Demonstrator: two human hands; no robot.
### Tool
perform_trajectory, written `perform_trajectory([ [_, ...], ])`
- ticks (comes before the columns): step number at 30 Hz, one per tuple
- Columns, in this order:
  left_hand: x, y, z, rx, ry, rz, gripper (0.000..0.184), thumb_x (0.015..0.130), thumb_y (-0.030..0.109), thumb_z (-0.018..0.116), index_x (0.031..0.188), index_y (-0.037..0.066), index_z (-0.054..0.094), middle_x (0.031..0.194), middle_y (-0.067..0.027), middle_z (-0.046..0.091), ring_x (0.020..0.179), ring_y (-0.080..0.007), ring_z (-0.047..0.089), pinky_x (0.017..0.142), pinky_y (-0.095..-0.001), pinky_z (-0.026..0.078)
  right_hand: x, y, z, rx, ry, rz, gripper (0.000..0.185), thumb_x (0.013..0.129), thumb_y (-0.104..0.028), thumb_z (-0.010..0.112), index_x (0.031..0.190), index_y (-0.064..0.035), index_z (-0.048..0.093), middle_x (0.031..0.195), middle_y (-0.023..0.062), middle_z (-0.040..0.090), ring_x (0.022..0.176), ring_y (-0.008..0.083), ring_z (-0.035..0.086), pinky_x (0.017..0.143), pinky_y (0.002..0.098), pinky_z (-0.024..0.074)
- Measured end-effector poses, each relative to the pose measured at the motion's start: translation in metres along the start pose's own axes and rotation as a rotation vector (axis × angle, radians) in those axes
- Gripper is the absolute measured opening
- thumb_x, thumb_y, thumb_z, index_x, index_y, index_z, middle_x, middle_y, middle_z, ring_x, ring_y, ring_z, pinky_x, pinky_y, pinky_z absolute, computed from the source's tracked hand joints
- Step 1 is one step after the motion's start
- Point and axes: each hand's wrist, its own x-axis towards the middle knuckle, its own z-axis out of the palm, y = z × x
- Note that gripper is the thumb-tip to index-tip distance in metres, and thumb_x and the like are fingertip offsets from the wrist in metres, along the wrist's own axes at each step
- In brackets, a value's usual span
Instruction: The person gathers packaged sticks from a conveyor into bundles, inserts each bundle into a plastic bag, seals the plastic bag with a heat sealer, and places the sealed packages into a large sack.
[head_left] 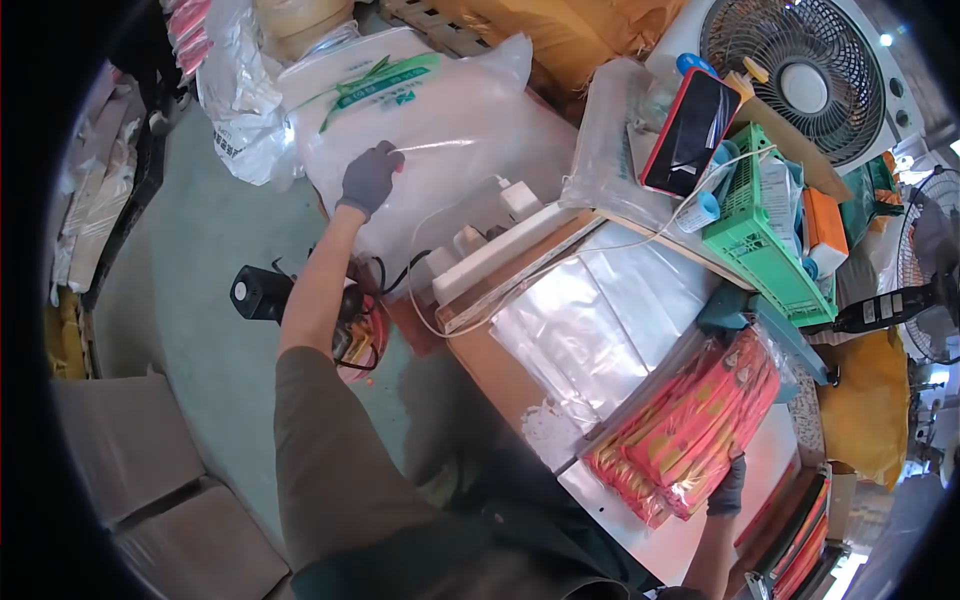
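My left hand (371,180), in a grey glove with a fingertip bare, is closed at the side of a large white plastic bag (450,140) with green print. A crease in the plastic runs away from its fingers. Lower right, my right hand (731,487), also gloved, grips the edge of a clear-wrapped packet of pink and gold patterned fabric (690,415). Part of its fingers is hidden by the packet, which lies tilted over the white tabletop (620,515) and a grey-green machine or holder (728,305).
Flat clear plastic bags (600,320) lie on the table beside a power strip (505,250) with a trailing white cable. A phone (690,133), a green crate (762,215) and a fan (803,88) are at upper right. Cardboard boxes (130,440) stand on the floor at left.
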Motion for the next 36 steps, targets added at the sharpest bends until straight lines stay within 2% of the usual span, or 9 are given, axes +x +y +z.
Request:
perform_trajectory([
  [2, 0.009, 0.006, -0.009, 0.241, -0.052, 0.104, 0.022, 0.08, 0.006, 0.054, 0.098, 0.012, 0.065, 0.103, -0.013, 0.06, 0.093, -0.0314, 0.061, 0.078, -0.0429, 0.05, -0.005, 0.006, 0.01, 0.085, 0.031, -0.033, 0.06, 0.082, -0.041, 0.066, 0.126, -0.0034, 0.051, 0.121, 0.0103, 0.058, 0.109, 0.0258, 0.057, 0.095, 0.0394, 0.0469],
  [7, 0.042, -0.027, -0.006, 0.027, 0.08, -0.065, 0.028, 0.08, 0.009, 0.05, 0.106, 0.011, 0.062, 0.108, -0.0153, 0.06, 0.099, -0.0351, 0.059, 0.086, -0.0437, 0.047, -0.019, -0.006, 0.051, 0.28, 0.092, -0.159, 0.065, 0.08, -0.041, 0.067, 0.128, -0.0011, 0.048, 0.117, 0.0155, 0.06, 0.1, 0.03, 0.062, 0.087, 0.0417, 0.0524],
  [13, 0.088, -0.039, -0.132, -0.13, 0.194, -0.105, 0.041, 0.078, 0.006, 0.047, 0.117, 0.014, 0.06, 0.117, -0.017, 0.06, 0.111, -0.0343, 0.055, 0.095, -0.0403, 0.044, -0.019, -0.056, 0.084, 0.355, -0.482, -0.017, 0.071, 0.077, -0.04, 0.069, 0.129, 0.0015, 0.045, 0.119, 0.0205, 0.058, 0.103, 0.0332, 0.061, 0.088, 0.0475, 0.0526],
  [17, 0.064, -0.012, -0.221, -0.057, 0.313, 0.147, 0.053, 0.078, 0.006, 0.048, 0.129, 0.017, 0.051, 0.12, -0.017, 0.059, 0.107, -0.0357, 0.057, 0.094, -0.0414, 0.044, -0.014, -0.075, 0.185, 0.646, -0.926, 0.126, 0.069, 0.078, -0.036, 0.069, 0.13, 0.0016, 0.046, 0.119, 0.0206, 0.06, 0.101, 0.0326, 0.062, 0.087, 0.0446, 0.0536],
  [22, -0.014, 0.033, -0.302, 0.031, 0.248, 0.374, 0.077, 0.075, 0.0, 0.049, 0.146, 0.022, 0.029, 0.128, -0.0204, 0.053, 0.102, -0.0398, 0.058, 0.088, -0.0437, 0.047, -0.05, -0.084, 0.332, 0.37, -1.115, 0.12, 0.054, 0.086, -0.029, 0.06, 0.13, 0.0, 0.048, 0.118, 0.0158, 0.062, 0.101, 0.0244, 0.064, 0.087, 0.0352, 0.0532],
  [24, -0.054, 0.052, -0.331, -0.058, 0.099, 0.396, 0.081, 0.075, -0.001, 0.05, 0.148, 0.024, 0.025, 0.13, -0.0208, 0.052, 0.098, -0.0409, 0.06, 0.084, -0.0438, 0.049, -0.062, -0.071, 0.371, 0.443, -1.257, 0.314, 0.052, 0.089, -0.031, 0.057, 0.13, -0.001, 0.048, 0.117, 0.0145, 0.062, 0.099, 0.0242, 0.064, 0.088, 0.035, 0.0528],
  [27, -0.101, 0.058, -0.34, -0.088, 0.235, 0.539, 0.085, 0.076, 0.0, 0.052, 0.15, 0.023, 0.018, 0.131, -0.0225, 0.05, 0.089, -0.0415, 0.061, 0.077, -0.0434, 0.05, -0.082, -0.052, 0.41, 0.412, -1.249, 0.439, 0.05, 0.092, -0.034, 0.053, 0.131, -0.0028, 0.048, 0.118, 0.0133, 0.062, 0.101, 0.0249, 0.063, 0.09, 0.0368, 0.0513],
  [32, -0.206, 0.083, -0.37, 0.008, 0.026, 0.346, 0.077, 0.079, 0.011, 0.057, 0.148, 0.017, 0.024, 0.102, -0.0206, 0.061, 0.076, -0.0384, 0.06, 0.064, -0.0443, 0.047, -0.053, -0.019, 0.425, 0.569, -1.272, 0.462, 0.045, 0.093, -0.028, 0.054, 0.13, -0.0038, 0.049, 0.12, 0.0124, 0.059, 0.11, 0.0237, 0.057, 0.095, 0.0398, 0.0461],
  [36, -0.285, 0.148, -0.358, -0.468, -0.091, 0.541, 0.053, 0.092, 0.033, 0.051, 0.138, 0.008, 0.04, 0.094, -0.0173, 0.059, 0.077, -0.0385, 0.059, 0.068, -0.045, 0.046, -0.054, -0.025, 0.432, 0.538, -1.275, 0.388, 0.044, 0.093, -0.028, 0.054, 0.129, -0.0037, 0.049, 0.12, 0.0122, 0.06, 0.11, 0.0233, 0.057, 0.094, 0.0392, 0.0462],
])
